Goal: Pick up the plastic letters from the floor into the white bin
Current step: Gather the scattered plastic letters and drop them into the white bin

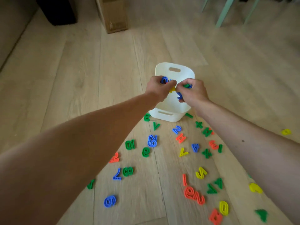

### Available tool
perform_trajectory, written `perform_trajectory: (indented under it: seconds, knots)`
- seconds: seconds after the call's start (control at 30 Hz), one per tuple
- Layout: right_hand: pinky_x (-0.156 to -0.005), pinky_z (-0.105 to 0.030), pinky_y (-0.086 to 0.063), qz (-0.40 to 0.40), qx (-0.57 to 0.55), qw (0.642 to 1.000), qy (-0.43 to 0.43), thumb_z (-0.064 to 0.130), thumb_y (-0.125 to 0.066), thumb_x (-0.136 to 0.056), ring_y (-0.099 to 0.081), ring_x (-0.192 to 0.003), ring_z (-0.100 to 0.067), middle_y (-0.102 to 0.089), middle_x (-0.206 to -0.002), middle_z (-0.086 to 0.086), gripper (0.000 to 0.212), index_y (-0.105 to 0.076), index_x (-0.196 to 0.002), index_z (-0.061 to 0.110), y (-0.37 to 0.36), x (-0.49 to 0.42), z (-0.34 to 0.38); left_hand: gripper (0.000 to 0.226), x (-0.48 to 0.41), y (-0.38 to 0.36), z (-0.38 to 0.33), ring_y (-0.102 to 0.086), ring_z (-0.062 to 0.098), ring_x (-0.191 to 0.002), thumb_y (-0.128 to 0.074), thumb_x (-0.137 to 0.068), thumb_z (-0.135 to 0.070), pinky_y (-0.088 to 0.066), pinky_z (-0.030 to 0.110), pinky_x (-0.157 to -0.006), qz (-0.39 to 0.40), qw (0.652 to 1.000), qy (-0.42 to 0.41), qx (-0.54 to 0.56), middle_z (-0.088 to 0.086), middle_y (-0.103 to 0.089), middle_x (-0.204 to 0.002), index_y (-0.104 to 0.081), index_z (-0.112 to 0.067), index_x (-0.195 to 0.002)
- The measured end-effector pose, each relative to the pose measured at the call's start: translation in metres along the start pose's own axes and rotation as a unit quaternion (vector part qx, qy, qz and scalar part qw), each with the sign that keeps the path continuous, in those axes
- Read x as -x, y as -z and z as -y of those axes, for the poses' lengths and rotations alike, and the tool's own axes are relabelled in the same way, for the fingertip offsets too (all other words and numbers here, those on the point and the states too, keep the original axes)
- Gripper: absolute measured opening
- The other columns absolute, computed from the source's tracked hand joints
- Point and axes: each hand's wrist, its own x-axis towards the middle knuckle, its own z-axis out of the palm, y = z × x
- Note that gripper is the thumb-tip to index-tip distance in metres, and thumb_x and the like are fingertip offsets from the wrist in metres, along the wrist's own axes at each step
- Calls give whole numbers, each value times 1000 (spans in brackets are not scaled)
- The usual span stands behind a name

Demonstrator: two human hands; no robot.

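The white bin [174, 69] stands on the wooden floor ahead of me, handle slots at its near and far walls. Both hands hover over its opening. My left hand [158, 89] is closed around blue and red plastic letters [164, 80]. My right hand [194, 92] grips green and blue letters [187, 86]. A yellow piece [172, 90] and a blue piece [179, 95] show between the hands, over the bin. Several red, green, blue and yellow letters and numbers [152, 141] lie scattered on the floor nearer to me.
A cardboard box [113, 13] and a dark object [56, 10] stand at the back. Pale green chair legs [225, 12] are at the back right. A lone yellow piece [286, 132] lies far right. Bare floor stretches to the left of the bin.
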Motion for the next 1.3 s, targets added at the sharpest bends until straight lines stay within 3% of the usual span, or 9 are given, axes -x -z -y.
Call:
perform_trajectory:
  seconds: [0.23, 0.4, 0.53, 0.67, 0.8, 0.97, 1.17, 1.23, 1.3]
  knots:
    - [-72, -41, -63, -8, -54, 996, -72, 16, -60, -86, -64, -55, -16, -63, -73, -1, 11, -70, -90, 11, -21, -35, -23, 31, -33, -26, 20, -54, 26, -61, -59, -89, -41, -51, 33, -62, -36, 995, 83, -35, 7, -54, -70, -49, -14, -78]
    - [-83, -44, -60, -13, -5, 997, -82, 17, -44, -89, -67, -94, -23, -70, -110, -3, 30, -72, -90, 28, -28, -44, -23, 29, -35, -29, 23, -64, 22, -86, -49, -98, -37, -61, 37, -78, -21, 988, 151, 26, 6, -59, -94, -51, -11, -110]
    - [-90, -46, -57, -12, 2, 995, -98, 13, -37, -89, -64, -107, -26, -68, -116, -2, 40, -73, -92, 29, -29, -38, -21, 31, -30, -22, 17, -58, 27, -102, -50, -95, -20, -60, 40, -80, -14, 982, 181, 57, 8, -55, -101, -52, -9, -124]
    - [-90, -42, -57, -16, -2, 997, -72, 15, -41, -87, -66, -104, -23, -70, -114, -1, 36, -73, -91, 30, -25, -28, -21, 28, -17, -13, 8, -59, 30, -102, -47, -95, -16, -56, 36, -66, -9, 982, 181, 47, 11, -56, -105, -53, -7, -121]
    - [-89, -40, -58, -24, -30, 999, -24, 17, -47, -80, -68, -97, -16, -71, -105, 4, 30, -71, -87, 32, -14, -17, -12, 26, -2, 7, 1, -59, 20, -81, -44, -95, -9, -60, 43, -81, -35, 991, 123, 28, 5, -55, -89, -59, -2, -115]
    - [-87, -45, -58, -12, -57, 994, 90, 20, -53, -82, -71, -93, -16, -70, -99, 6, 21, -69, -85, 33, -16, 21, -2, 19, 31, 59, 16, -59, 23, -82, -46, -92, -9, -59, 45, -87, -70, 997, 30, -28, 4, -60, -89, -64, -11, -97]
    - [-71, -44, -59, 147, -38, 982, 113, 10, -61, -86, -72, -80, -26, -67, -79, 2, 19, -64, -82, 28, -81, 92, -13, 17, 87, 129, 83, -56, 19, -79, -54, -88, -1, -51, 33, -76, -38, 989, 25, -144, 1, -60, -83, -64, -14, -93]
    - [-71, -37, -56, 216, 20, 967, 132, 12, -64, -83, -70, -74, -23, -68, -78, 6, 17, -66, -81, 29, -105, 110, -24, 25, 110, 151, 106, -51, 14, -67, -52, -88, 6, -44, 25, -61, -27, 986, 38, -159, -3, -56, -79, -61, -17, -85]
    - [-72, -27, -51, 274, 89, 945, 155, 7, -66, -83, -67, -74, -18, -71, -84, -1, 16, -70, -90, 20, -124, 126, -35, 27, 133, 172, 128, -55, 15, -72, -50, -86, 8, -42, 20, -60, -35, 972, 45, -226, -3, -59, -87, -64, -14, -92]
